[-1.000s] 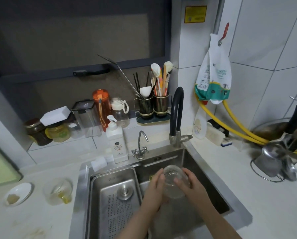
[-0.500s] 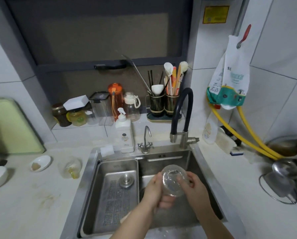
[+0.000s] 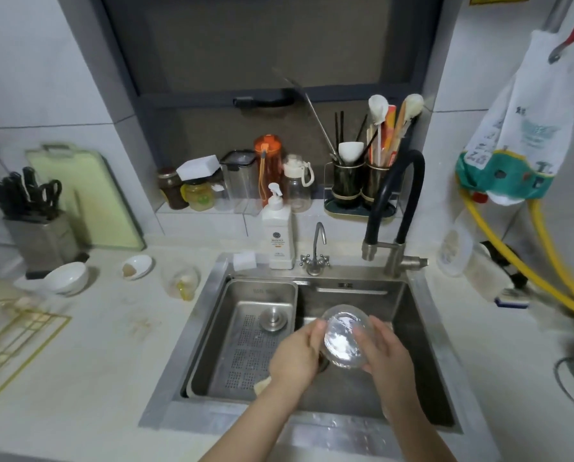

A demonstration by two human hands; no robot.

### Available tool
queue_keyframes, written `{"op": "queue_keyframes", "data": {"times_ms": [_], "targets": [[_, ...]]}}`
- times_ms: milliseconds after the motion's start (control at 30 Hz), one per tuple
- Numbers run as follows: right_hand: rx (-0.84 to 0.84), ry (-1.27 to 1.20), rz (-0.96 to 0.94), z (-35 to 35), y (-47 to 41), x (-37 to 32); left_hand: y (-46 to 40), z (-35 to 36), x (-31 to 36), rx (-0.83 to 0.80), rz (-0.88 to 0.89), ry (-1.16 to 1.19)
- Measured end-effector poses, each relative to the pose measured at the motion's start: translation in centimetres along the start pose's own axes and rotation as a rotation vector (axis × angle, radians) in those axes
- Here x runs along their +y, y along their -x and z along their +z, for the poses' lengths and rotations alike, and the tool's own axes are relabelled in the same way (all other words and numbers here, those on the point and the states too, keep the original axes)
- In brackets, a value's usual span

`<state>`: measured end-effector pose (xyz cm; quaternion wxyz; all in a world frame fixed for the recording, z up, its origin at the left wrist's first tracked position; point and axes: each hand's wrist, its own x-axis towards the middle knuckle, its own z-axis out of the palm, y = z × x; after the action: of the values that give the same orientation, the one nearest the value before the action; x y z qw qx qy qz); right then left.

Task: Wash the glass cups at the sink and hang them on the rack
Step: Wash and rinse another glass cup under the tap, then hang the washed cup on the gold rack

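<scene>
**A:** What takes up most of the frame?

**B:** A pale counter (image 3: 88, 378) with a steel sink (image 3: 425, 331) set into it, under a dark window (image 3: 262, 38). Inside the sink, on its left side, sits a perforated steel tray (image 3: 245, 348).

**A:** And around the sink?

**B:** Far left of the sink, a green cutting board (image 3: 88, 201) leans on the wall beside a knife block (image 3: 42, 235). Nearer the left edge of the view, a gold wire rack (image 3: 15, 338) lies on the counter. Right of the sink, a printed bag (image 3: 525, 141) hangs on the tiles above yellow hoses (image 3: 512, 261). Behind the sink stand a black-necked faucet (image 3: 395, 201), a small chrome tap (image 3: 317, 248) and a white soap bottle (image 3: 280, 235). On the ledge past them are jars, an orange bottle (image 3: 268, 161) and a utensil holder (image 3: 362, 185). Left of the sink lie a white bowl (image 3: 67, 278), a small dish (image 3: 138, 266) and a clear tub (image 3: 180, 278).

**A:** Where is the cup?

**B:** A clear glass cup (image 3: 344, 341) is held over the sink's right basin, its wet round face turned toward the camera. It is off the rack, well right of it.

**A:** The hands?

**B:** Together on the cup. The left hand (image 3: 295, 358) curls round the cup's left side, thumb at the rim. The right hand (image 3: 387, 355) cups its right side, fingers bent against the glass. Both forearms reach in over the sink's near edge.
</scene>
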<state>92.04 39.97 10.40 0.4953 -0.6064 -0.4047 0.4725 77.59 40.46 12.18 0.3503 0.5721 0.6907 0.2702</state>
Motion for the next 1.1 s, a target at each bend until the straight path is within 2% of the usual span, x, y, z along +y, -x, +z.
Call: {"op": "queue_keyframes", "data": {"times_ms": [67, 133, 200, 300, 400, 567, 733, 1100], "targets": [[-0.019, 0.009, -0.019, 0.5, 0.1, -0.2, -0.3, -0.9, -0.7, 0.024, 0.032, -0.107], [-0.037, 0.022, -0.037, 1.1, 0.2, -0.4, -0.8, -1.6, -1.8, 0.025, 0.123, -0.070], [-0.065, 0.036, -0.060, 1.9, 0.5, -0.9, -1.0, -2.6, -2.4, -0.004, 0.130, 0.096], [-0.100, 0.055, -0.139, 3.3, 1.2, -2.2, -0.8, -4.6, -3.3, -0.082, 0.022, 0.431], [-0.168, 0.061, -0.232, 5.6, 2.1, -3.5, 0.1, -7.0, -4.3, -0.090, 0.005, 0.604], [-0.326, -0.034, -0.228, 12.8, 4.9, -5.4, 2.3, -14.1, -7.7, 0.028, 0.076, 0.706], [-0.423, -0.025, -0.320, 22.5, 8.7, -6.3, 5.1, -22.8, -12.9, 0.152, 0.114, 0.732], [-0.648, 0.000, -0.392, 42.4, 16.3, -5.2, 10.4, -36.7, -26.2, 0.443, 0.013, 0.742]]}}
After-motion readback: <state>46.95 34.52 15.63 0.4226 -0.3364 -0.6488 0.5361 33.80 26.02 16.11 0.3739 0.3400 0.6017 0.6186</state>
